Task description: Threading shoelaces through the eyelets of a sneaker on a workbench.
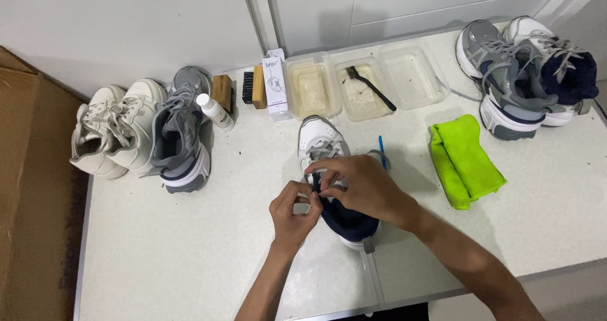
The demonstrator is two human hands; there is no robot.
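So, quick rundown of the bench as it sits:

Shoe in hand: white and navy sneaker (pixel 329 169) in the middle of the white table (pixel 190 251), toe pointing to the far side, heel toward the near edge.
Left hand (pixel 294 210): curled up at the near left of the shoe's tongue, fingertips pinched on what looks like a lace end – too small to say for sure what's in the pinch.
Right hand (pixel 363 185): draped over the shoe's opening from the right, fingers bent and closed down on the lace area, touching the left hand's fingertips.
Blue stick thing (pixel 382 149): just beside the shoe on its right, partly hidden behind the right hand.
Green cloth (pixel 465 160): folded, bright lime, to the right of the shoe, well apart from it.
Left row: two cream sneakers (pixel 110 131) and one grey sneaker (pixel 180 131) side by side at the far left.
Right pair: grey and white sneakers (pixel 518 74) at the far right corner, a navy cloth stuffed in one.
Bottle (pixel 215 111): small white one lying tilted against the grey sneaker.
Brushes: wooden brushes (pixel 237 90) at the far edge, next to a white and purple box (pixel 276 84).
Trays: three clear plastic trays (pixel 411 74) in a row at the far side – the middle one has a dark-handled brush (pixel 370 86) lying across it.
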